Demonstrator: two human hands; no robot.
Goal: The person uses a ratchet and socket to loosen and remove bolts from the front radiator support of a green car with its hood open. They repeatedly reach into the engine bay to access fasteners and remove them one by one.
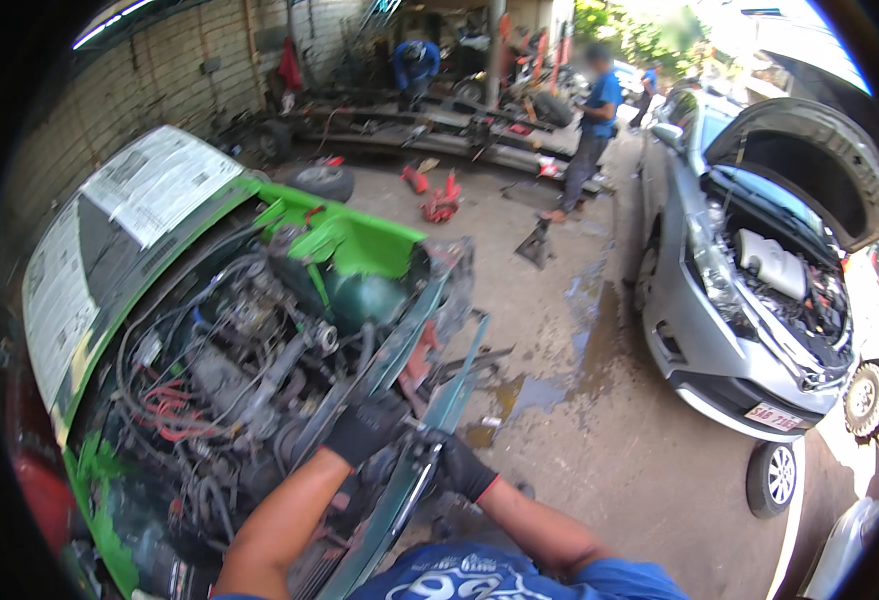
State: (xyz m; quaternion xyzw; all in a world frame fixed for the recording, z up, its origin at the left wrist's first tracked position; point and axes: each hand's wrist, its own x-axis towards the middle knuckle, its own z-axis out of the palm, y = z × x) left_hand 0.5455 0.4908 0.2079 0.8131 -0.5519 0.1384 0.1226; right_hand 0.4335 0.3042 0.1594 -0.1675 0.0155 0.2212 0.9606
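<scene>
Both my hands wear black gloves and meet at the front edge of a green car's open engine bay. My left hand [367, 428] is closed near the front panel, its fingers curled around something I cannot make out. My right hand [461, 466] is closed just to the right, against a shiny metal rod [419, 478] that slants down along the dark green front panel [449, 395]. A small metallic piece shows between the two hands, too small to name. The exposed engine [229, 370], with hoses and red wires [171, 408], lies left of my left hand.
Paper covers the green car's windshield [164, 185]. A silver car [699, 300] with its hood up stands right, a loose wheel [771, 478] by its bumper. A jack stand [536, 243] and red parts [442, 200] sit on the floor. People in blue [599, 105] are farther back.
</scene>
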